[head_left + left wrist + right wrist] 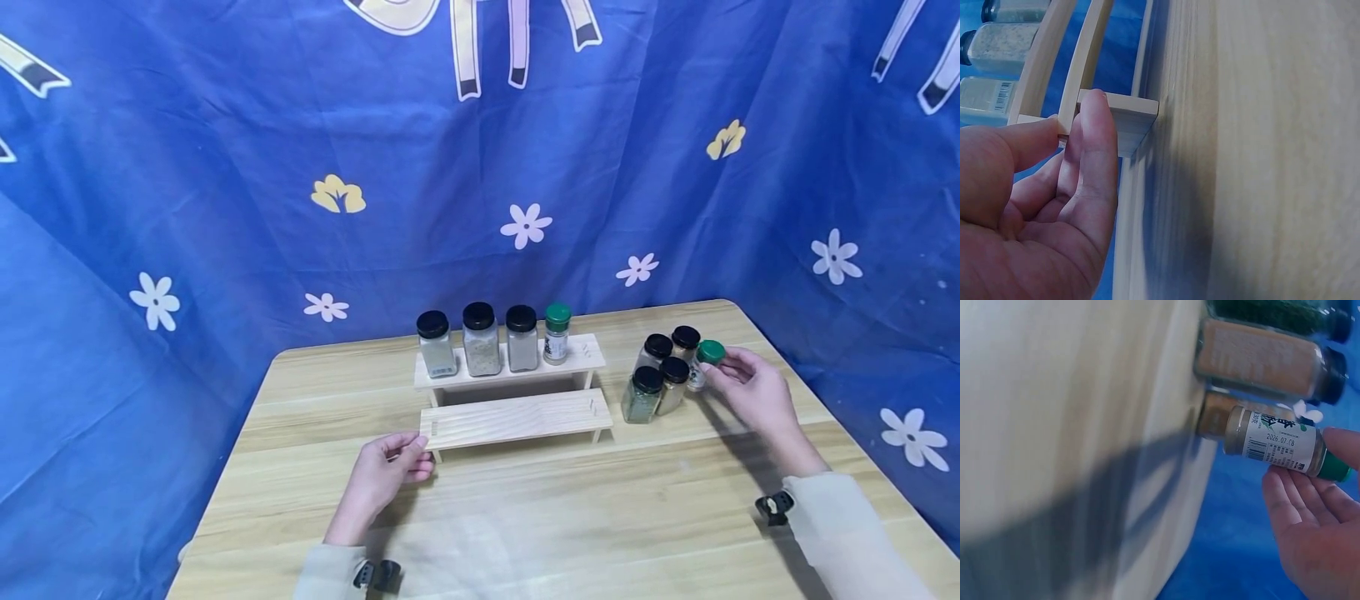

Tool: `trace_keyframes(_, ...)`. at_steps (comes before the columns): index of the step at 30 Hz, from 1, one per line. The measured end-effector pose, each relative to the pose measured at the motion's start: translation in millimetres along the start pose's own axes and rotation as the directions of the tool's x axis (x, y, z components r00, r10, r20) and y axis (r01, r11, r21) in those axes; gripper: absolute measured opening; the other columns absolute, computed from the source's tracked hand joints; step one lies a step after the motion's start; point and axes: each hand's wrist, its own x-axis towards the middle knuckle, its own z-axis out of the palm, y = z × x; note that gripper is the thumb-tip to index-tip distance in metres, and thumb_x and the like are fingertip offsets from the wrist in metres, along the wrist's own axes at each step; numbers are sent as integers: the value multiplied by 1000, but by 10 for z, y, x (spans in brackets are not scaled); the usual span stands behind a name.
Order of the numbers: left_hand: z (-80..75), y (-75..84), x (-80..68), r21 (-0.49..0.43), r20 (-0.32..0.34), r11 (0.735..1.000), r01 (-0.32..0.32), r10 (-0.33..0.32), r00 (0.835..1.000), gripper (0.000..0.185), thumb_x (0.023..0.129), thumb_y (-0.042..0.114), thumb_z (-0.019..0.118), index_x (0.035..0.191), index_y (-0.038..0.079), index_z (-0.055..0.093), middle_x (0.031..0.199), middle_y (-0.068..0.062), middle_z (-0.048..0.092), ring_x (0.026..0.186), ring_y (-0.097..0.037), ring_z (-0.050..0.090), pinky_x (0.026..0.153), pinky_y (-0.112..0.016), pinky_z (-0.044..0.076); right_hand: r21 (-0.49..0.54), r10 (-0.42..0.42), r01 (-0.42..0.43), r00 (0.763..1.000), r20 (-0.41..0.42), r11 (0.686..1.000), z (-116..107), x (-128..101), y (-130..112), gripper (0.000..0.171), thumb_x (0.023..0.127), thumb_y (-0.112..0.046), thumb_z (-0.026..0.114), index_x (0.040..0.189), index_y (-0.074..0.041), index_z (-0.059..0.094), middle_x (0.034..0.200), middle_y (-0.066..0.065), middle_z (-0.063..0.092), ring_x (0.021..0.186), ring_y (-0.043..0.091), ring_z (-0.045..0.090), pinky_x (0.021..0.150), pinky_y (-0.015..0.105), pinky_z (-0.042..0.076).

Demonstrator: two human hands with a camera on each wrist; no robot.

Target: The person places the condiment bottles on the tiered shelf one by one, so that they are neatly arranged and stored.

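Observation:
A two-tier wooden spice rack point(517, 419) stands on the table. My left hand point(386, 471) pinches the left end of its lower tier between thumb and fingers, also seen in the left wrist view. On the upper tier stand several jars: black-capped ones point(482, 346) and a green-capped one point(556, 340). At the right, my right hand point(753, 396) holds a green-capped spice jar point(1279, 440) with a white label, thumb near the cap and fingers along its side. Whether its base touches the table I cannot tell. Several black-capped jars point(642, 400) stand close beside it.
The light wooden table point(525, 517) extends in front of the rack. Behind it and on both sides hangs a blue cloth point(420, 242) with flowers and animal legs. The table's right edge runs close to my right arm.

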Motion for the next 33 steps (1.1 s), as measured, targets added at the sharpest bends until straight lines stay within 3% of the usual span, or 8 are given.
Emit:
trace_keyframes(3, -8, -4, 2, -7, 1, 1000, -2, 2, 1000, 35, 105, 9, 63, 131, -15, 61, 98, -22, 76, 80, -19, 77, 76, -27, 71, 9, -35, 35, 999, -31, 999, -84, 20, -21, 50, 98, -16, 76, 135, 13, 60, 106, 0, 78, 85, -25, 58, 76, -4, 55)
trace_keyframes(6, -14, -10, 6, -13, 5, 1000, -3, 3, 1000, 36, 105, 9, 64, 132, -15, 61, 99, -22, 76, 81, -20, 77, 76, -27, 71, -2, -48, 48, 997, -52, 999, -177, 38, -75, 51, 96, -18, 77, 134, 13, 61, 93, -35, 63, 83, -26, 58, 73, -5, 54)
trace_keyframes(8, -19, -12, 8, -11, 6, 1000, -2, 2, 1000, 36, 105, 9, 64, 132, -15, 61, 99, -22, 76, 81, -20, 77, 76, -27, 71, -17, -50, 49, 997, -58, 999, -232, 48, -134, 53, 96, -21, 78, 134, 12, 61, 90, -43, 56, 82, -27, 58, 72, -6, 53)
trace_keyframes(14, -37, -2, 12, -5, 4, 1000, -3, 3, 1000, 35, 104, 9, 64, 131, -14, 62, 99, -22, 77, 80, -19, 77, 75, -27, 71, -50, -66, 63, 995, -76, 997, -314, 98, -359, 51, 96, -26, 79, 132, 7, 65, 88, -46, 57, 81, -27, 59, 70, -5, 52)
trace_keyframes(19, -36, 1, 15, -16, 4, 1000, 2, -2, 1000, 35, 104, 9, 65, 131, -14, 62, 97, -20, 77, 80, -17, 77, 75, -26, 71, -12, -110, 110, 992, -57, 994, -268, 157, -523, 48, 95, -21, 81, 131, 6, 66, 91, -43, 61, 84, -24, 62, 72, -4, 55)
trace_keyframes(25, -31, -7, 3, -24, 0, 1000, 4, -4, 1000, 36, 104, 9, 65, 131, -14, 62, 97, -20, 77, 80, -18, 77, 75, -27, 71, 77, -170, 172, 985, -33, 982, -75, 195, -728, 42, 93, -14, 81, 128, 7, 68, 92, -37, 67, 87, -20, 67, 75, -1, 58)
trace_keyframes(30, -22, -6, 2, -30, 8, 1000, 3, -3, 1000, 36, 104, 8, 64, 132, -14, 61, 99, -22, 77, 80, -18, 77, 76, -27, 71, 125, -179, 176, 984, 7, 976, 124, 229, -881, 40, 94, -11, 80, 127, 9, 67, 93, -34, 67, 87, -18, 67, 78, 0, 59)
trace_keyframes(33, -18, -3, -1, -28, 10, 1000, 0, 0, 1000, 37, 104, 9, 64, 133, -14, 60, 100, -24, 76, 81, -18, 77, 77, -26, 71, 141, -175, 168, 984, 39, 976, 253, 243, -981, 41, 95, -14, 80, 128, 6, 68, 96, -24, 73, 88, -17, 68, 81, 1, 59)
